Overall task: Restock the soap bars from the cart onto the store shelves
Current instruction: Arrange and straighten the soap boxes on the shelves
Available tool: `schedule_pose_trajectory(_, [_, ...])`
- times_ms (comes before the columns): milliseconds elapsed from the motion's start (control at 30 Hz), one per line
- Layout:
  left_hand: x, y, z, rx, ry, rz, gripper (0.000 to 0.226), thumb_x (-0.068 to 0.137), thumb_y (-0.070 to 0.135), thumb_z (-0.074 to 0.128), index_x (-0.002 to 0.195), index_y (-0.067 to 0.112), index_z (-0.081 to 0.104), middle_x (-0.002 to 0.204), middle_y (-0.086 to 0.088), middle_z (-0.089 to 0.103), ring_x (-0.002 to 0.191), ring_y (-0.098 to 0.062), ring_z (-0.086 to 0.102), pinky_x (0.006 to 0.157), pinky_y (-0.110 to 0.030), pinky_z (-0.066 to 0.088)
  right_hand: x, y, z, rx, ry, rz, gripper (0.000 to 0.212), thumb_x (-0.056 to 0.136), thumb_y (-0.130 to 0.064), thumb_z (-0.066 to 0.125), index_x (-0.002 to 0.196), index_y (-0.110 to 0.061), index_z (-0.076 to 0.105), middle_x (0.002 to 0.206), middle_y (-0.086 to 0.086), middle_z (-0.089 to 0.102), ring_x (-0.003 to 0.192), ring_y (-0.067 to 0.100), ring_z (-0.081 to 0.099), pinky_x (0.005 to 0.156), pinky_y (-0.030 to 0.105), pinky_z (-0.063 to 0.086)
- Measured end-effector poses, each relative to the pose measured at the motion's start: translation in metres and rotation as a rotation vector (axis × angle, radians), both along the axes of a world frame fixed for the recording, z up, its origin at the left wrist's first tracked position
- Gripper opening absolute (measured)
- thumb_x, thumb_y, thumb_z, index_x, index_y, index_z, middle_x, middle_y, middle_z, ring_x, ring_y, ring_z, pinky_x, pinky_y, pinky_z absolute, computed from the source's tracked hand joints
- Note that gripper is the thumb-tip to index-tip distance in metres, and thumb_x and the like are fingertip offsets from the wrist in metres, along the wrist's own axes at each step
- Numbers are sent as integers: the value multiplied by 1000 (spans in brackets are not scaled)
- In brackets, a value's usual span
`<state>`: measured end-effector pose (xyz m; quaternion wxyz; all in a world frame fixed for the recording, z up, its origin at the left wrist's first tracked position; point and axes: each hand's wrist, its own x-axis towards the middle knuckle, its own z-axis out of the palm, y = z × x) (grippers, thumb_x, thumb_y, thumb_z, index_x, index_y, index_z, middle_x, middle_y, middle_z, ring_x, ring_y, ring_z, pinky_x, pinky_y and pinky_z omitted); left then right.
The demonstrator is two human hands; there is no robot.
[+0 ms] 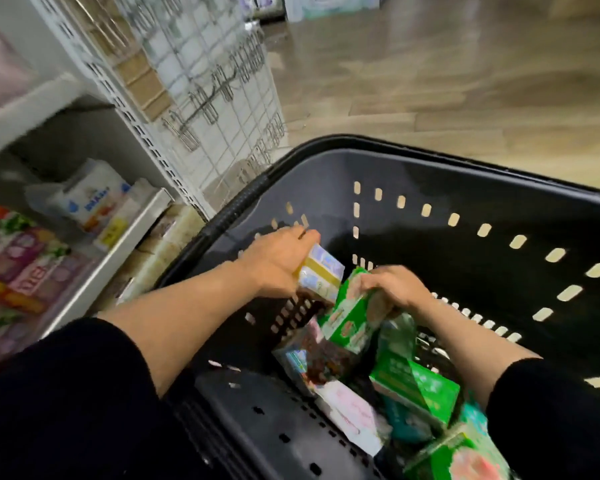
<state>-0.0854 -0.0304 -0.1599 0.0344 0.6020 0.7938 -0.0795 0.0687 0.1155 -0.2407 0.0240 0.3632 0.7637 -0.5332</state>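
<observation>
Both my hands reach into the black plastic cart (pixel 465 188). My left hand (pixel 278 261) grips a yellow and white soap pack (pixel 321 273) lifted near the cart's left wall. My right hand (pixel 392 289) grips the top of a green soap pack (pixel 349 318) in the middle of the cart. More packs lie in the cart bottom: a green one (pixel 420 389), a pink and white one (pixel 352 410), a dark brown one (pixel 314 362) and another green one (pixel 454 459) at the lower right.
The store shelf (pixel 118 244) runs along the left, holding colourful soap packs (pixel 25 271) and a white pack (pixel 90 199). A white wire grid panel with metal hooks (pixel 215 98) stands behind the cart's left corner. Wooden floor (pixel 465 81) stretches beyond the cart.
</observation>
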Motion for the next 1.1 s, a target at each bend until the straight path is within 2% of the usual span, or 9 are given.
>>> schedule_pose_trajectory(133, [5, -41, 61, 292, 16, 48, 70, 70, 40, 77, 127, 17, 44, 118, -5, 51, 108, -26, 53, 87, -42, 47, -1, 0, 54, 61, 170, -78, 44, 49, -51, 64, 77, -18, 75, 78, 6, 70, 80, 23, 66, 77, 37, 51])
schedule_pose_trajectory(267, [16, -98, 117, 564, 80, 147, 69, 76, 46, 70, 132, 15, 46, 123, -5, 53, 108, -26, 54, 78, -33, 43, -5, -20, 108, -127, 391, -197, 28, 61, -34, 78, 82, -16, 74, 78, 11, 68, 70, 29, 68, 56, 42, 58])
schedule_pose_trajectory(333, [22, -134, 140, 680, 116, 180, 72, 73, 53, 65, 131, 13, 47, 122, -6, 55, 106, -28, 57, 80, -38, 48, -14, -33, 137, -188, 465, -204, 27, 69, -26, 79, 88, -9, 72, 83, 14, 67, 71, 27, 66, 52, 39, 56])
schedule_pose_trajectory(533, [44, -237, 180, 964, 258, 362, 72, 66, 60, 58, 123, 15, 50, 111, -5, 58, 92, -23, 57, 70, -34, 48, -47, -98, 222, -227, 631, -49, 46, 71, -39, 76, 101, -5, 70, 84, 14, 66, 64, 19, 62, 50, 30, 52])
schedule_pose_trajectory(667, [54, -297, 190, 1136, 301, 526, 67, 67, 28, 82, 124, 11, 51, 113, -7, 58, 100, -27, 57, 80, -38, 49, -66, -157, 264, -262, 703, 53, 42, 73, -38, 75, 101, -7, 68, 80, 11, 59, 63, 16, 59, 52, 31, 54])
schedule_pose_trajectory(767, [61, -339, 197, 1200, 369, 647, 67, 69, 19, 80, 128, 10, 48, 116, -10, 57, 101, -31, 57, 82, -40, 47, -77, -197, 288, -353, 727, 87, 45, 73, -36, 77, 103, -6, 63, 89, 16, 68, 77, 26, 70, 54, 35, 57])
schedule_pose_trajectory(900, [73, -387, 191, 1297, 421, 743, 72, 64, 5, 80, 128, 9, 48, 115, -12, 56, 99, -32, 57, 81, -43, 49, -94, -247, 315, -374, 736, 170, 26, 79, -34, 73, 91, -13, 64, 88, 13, 71, 80, 27, 71, 55, 42, 60])
schedule_pose_trajectory(1000, [82, -413, 168, 1356, 444, 780, 71, 62, 0, 79, 126, 9, 49, 115, -10, 57, 102, -28, 57, 82, -36, 47, -109, -284, 326, -350, 707, 221, 25, 80, -37, 72, 89, -15, 64, 90, 13, 66, 80, 25, 70, 58, 43, 59])
schedule_pose_trajectory(1100, [86, -433, 145, 1395, 482, 806, 67, 60, 0, 80, 120, 7, 51, 109, -10, 58, 97, -23, 54, 77, -20, 37, -123, -314, 335, -295, 695, 273, 25, 80, -38, 71, 90, -17, 62, 90, 12, 65, 74, 22, 68, 57, 41, 59])
